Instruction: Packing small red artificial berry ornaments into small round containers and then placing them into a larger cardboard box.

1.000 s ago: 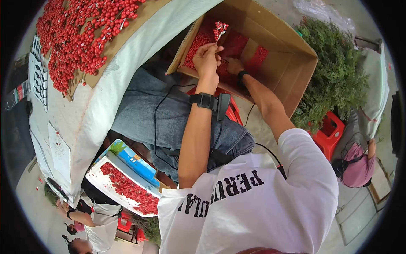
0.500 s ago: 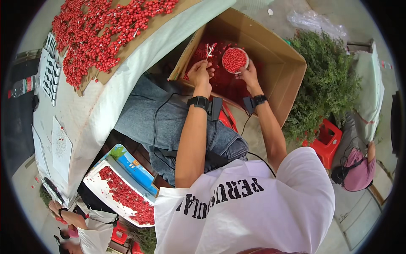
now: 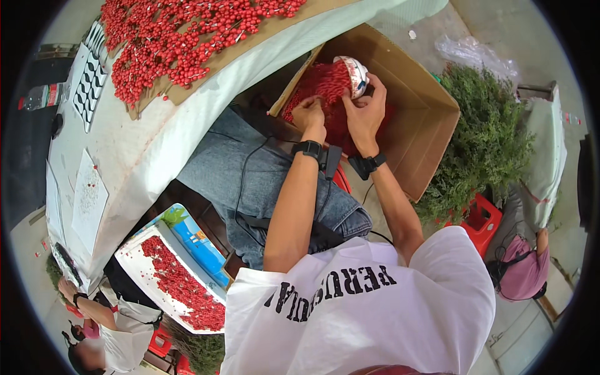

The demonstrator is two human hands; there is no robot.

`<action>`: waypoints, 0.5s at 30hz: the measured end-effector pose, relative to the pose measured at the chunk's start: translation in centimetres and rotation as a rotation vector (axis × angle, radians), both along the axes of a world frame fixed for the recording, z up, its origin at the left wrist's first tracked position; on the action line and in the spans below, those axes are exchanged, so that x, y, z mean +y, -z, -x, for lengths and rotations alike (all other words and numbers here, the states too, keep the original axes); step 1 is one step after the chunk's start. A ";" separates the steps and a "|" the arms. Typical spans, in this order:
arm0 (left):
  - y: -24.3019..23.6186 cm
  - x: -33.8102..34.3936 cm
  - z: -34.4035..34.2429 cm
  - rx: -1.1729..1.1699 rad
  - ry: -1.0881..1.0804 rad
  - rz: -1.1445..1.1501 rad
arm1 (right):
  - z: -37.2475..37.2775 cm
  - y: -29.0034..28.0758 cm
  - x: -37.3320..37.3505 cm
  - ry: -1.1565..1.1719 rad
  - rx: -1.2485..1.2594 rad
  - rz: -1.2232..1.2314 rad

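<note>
Grasping the leftward-tipped bowl [image 3: 359, 76] in the right hand [image 3: 365, 117], toward the far corner of the box [image 3: 412, 81], ahead-right of the left hand [image 3: 310, 117] with unclear hold.

Head view: wide fisheye, head-worn, left of a pair. Facing: steeply down, over the white shirt [image 3: 356, 312], near. Close ahead: left hand [image 3: 309, 115], right hand [image 3: 366, 115], cardboard box [image 3: 409, 78]. Span: table [image 3: 134, 172] at left to greenery [image 3: 484, 137] at right.

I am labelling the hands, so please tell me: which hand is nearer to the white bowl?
Right. The right hand holds the tilted white bowl; the left hand is apart from it, lower and to the left in the picture.
</note>
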State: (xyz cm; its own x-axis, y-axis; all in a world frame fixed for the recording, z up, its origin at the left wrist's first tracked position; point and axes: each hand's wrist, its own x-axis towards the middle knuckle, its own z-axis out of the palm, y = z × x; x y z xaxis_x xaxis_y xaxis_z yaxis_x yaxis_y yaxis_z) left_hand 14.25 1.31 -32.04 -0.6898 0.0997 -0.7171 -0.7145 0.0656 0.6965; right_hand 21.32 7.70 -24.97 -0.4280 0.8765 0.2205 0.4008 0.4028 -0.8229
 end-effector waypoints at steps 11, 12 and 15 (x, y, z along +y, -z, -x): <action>-2.0 0.8 -0.2 -0.155 -0.062 -0.123 | 2.0 18.0 8.7 0.179 -0.196 -0.087; -1.9 0.7 -0.3 -0.146 -0.063 -0.154 | 2.6 18.7 7.7 0.157 -0.321 -0.153; -1.9 0.5 -0.3 -0.130 -0.096 -0.205 | 4.3 17.8 5.7 0.038 -0.465 -0.133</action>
State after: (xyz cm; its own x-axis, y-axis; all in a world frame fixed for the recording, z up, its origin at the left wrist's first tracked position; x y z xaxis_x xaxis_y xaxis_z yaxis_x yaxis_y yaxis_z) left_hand 14.54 1.82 -30.09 -0.6066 0.1907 -0.7718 -0.7950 -0.1398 0.5903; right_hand 17.01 13.36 -42.78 -0.4763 0.8704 0.1244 0.7304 0.4705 -0.4952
